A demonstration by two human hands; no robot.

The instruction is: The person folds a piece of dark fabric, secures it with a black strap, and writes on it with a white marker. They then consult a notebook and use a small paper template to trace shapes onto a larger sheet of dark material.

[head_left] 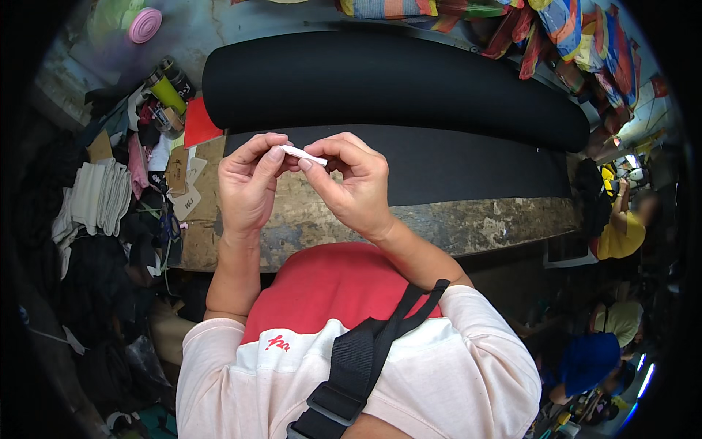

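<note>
Fingertips of both my hands pinch a short, slim white piece [301,154], held almost level above the worn wooden table [468,225]. Its material is too small to make out. My left hand [248,179] grips the left end between thumb and forefinger. On the other end, the thumb and fingers of my right hand [357,181] are closed. Beyond my hands, flat black fabric [475,161] covers the far part of the table. A thick roll of black fabric [387,80] lies across the back of it.
Left of the table are stacked pale cloths [101,196], a green bottle [167,91], a red sheet [199,123], card templates [188,192] and scissors [171,225] amid dark fabric heaps. Colourful strips [559,33] hang at upper right. A person in yellow [621,234] sits far right.
</note>
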